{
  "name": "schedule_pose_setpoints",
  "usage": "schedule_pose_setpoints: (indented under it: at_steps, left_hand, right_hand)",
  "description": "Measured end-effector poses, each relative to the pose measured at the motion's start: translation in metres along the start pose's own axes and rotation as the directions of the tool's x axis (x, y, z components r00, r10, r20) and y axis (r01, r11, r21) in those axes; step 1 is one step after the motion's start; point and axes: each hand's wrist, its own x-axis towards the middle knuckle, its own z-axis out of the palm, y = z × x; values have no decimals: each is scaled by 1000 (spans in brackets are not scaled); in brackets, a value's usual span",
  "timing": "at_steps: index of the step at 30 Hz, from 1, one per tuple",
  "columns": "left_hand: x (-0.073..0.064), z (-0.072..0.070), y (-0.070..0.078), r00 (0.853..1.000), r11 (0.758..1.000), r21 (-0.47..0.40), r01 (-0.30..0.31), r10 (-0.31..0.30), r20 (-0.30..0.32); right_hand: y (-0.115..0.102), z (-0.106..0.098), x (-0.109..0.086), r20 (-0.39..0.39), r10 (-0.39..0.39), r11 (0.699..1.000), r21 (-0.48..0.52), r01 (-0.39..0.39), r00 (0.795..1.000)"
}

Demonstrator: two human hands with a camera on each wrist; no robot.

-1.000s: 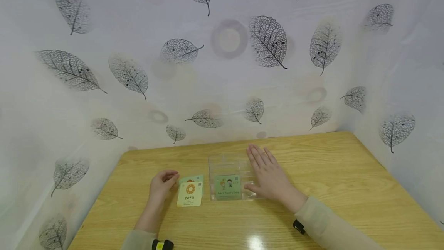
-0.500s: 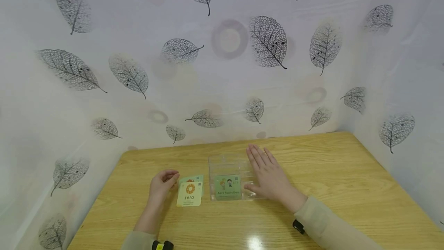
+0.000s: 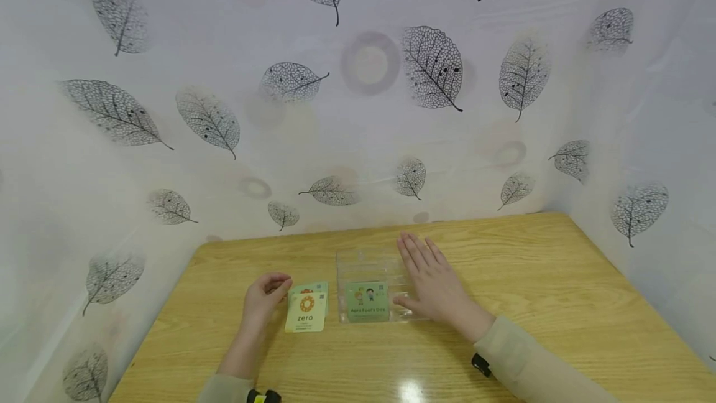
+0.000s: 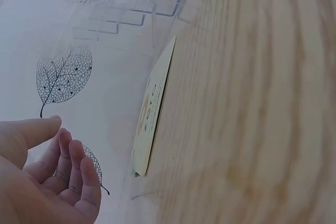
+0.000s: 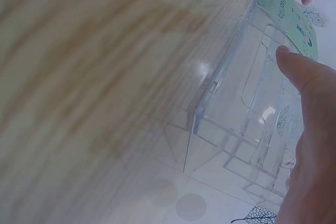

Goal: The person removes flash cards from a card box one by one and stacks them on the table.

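A clear plastic box with compartments stands mid-table, with a green "April Fool's Day" card in its left part. My right hand rests on the box's right side, fingers straight and thumb spread; the right wrist view shows the thumb over the clear compartments. Left of the box, a yellow "zero" card overlaps a green card that is partly hidden. My left hand is just left of these cards, fingers loosely curled; in the left wrist view it holds nothing.
The wooden table reaches back to a pale curtain printed with leaves, which also hangs at both sides. Each wrist carries a black strapped device, such as the left wrist camera.
My left hand has shifted slightly right, closer to the cards. The right hand, the box and the cards look unmoved.
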Motion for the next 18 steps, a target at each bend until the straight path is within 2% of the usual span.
schedule_pose_setpoints:
  at_steps: [10, 18]
  left_hand:
    - [-4, 5, 3, 1000, 999, -33, -28, 29, 5]
    - [-6, 8, 3, 1000, 998, -60, -11, 12, 18]
  right_hand:
    - [0, -3, 0, 44, 7, 1000, -8, -7, 999]
    - [-1, -3, 1, 33, 4, 1000, -2, -3, 999]
